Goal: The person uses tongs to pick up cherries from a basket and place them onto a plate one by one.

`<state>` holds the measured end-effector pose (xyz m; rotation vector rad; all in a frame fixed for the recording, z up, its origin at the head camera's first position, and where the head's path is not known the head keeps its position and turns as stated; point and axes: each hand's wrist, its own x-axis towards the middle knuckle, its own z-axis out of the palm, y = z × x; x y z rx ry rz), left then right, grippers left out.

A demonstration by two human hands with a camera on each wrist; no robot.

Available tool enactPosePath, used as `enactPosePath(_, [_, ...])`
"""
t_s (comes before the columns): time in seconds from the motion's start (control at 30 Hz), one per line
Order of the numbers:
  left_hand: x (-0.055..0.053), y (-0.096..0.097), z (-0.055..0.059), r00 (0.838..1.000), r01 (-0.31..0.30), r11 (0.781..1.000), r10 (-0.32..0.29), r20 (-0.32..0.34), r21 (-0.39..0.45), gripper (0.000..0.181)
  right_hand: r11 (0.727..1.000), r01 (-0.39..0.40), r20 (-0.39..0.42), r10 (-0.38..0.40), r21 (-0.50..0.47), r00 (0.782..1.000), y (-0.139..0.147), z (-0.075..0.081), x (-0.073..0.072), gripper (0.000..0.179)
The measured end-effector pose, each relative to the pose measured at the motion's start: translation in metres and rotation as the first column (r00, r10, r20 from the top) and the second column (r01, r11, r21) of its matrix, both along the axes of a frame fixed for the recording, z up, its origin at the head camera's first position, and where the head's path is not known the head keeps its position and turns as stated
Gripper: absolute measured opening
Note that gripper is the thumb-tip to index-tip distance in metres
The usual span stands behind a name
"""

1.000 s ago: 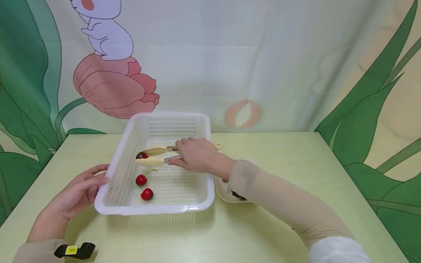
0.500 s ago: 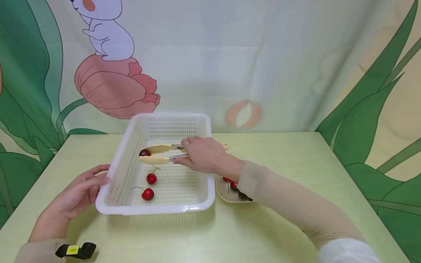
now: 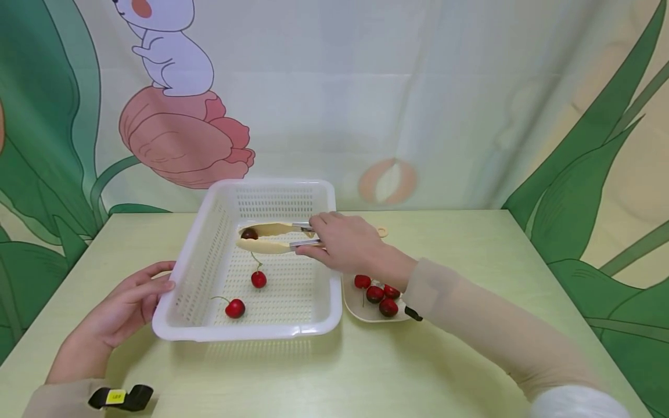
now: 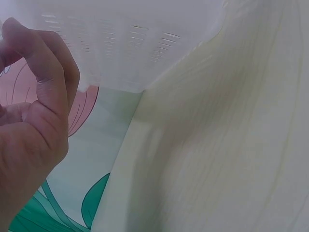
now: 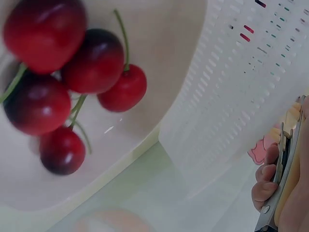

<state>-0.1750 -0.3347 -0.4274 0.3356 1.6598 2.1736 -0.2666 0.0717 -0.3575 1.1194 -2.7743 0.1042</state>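
Observation:
My right hand (image 3: 347, 241) grips a pair of tongs (image 3: 266, 247) with cream tips and metal arms, reaching in over the right side of a white perforated plastic basket (image 3: 316, 329). Between the tong tips sits a dark red cherry (image 3: 249, 233). Two more cherries with green stems lie on the basket floor, one red cherry (image 3: 258, 279) below the tongs and another cherry (image 3: 235, 308) nearer the front. On the left, my left hand (image 3: 122, 302) holds the basket's rim, thumb and fingertips at its edge. The left wrist view shows those fingers bent (image 4: 46, 72) beside the basket wall.
A shallow cream dish (image 3: 360, 313) with several cherries (image 5: 91, 60) stands right of the basket, partly under my right forearm. Behind the table (image 3: 470, 244) hangs a printed curtain (image 3: 449, 116). A black strap (image 3: 121, 397) is on my left wrist.
My right hand has moved right and slightly away from me, carrying the tongs and the dark cherry along. The red cherry below shifted right, and more of the dish shows. The left hand stays put.

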Motion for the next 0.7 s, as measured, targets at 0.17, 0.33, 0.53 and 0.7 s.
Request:
enactPosePath(0.17, [0.000,0.000,-0.001,1.000,0.000,1.000,0.000,-0.002,0.003,0.030,0.999,0.015,0.003,-0.015,-0.031,1.000,0.014,0.000,-0.001,0.054])
enactPosePath(0.33, [0.000,0.000,-0.001,1.000,-0.004,1.000,0.004,0.000,-0.002,0.029,0.997,0.024,-0.007,-0.024,-0.070,1.000,0.027,0.001,0.000,0.051])
enactPosePath(0.53, [0.000,0.000,-0.002,1.000,0.008,1.000,-0.007,-0.013,0.006,0.030,0.994,0.020,-0.016,-0.022,-0.106,1.000,0.040,0.003,0.002,0.046])
enactPosePath(0.7, [0.000,0.000,-0.001,1.000,0.006,1.000,-0.006,-0.010,0.004,0.030,0.991,0.031,-0.016,-0.034,-0.128,0.999,0.052,0.004,0.005,0.043])
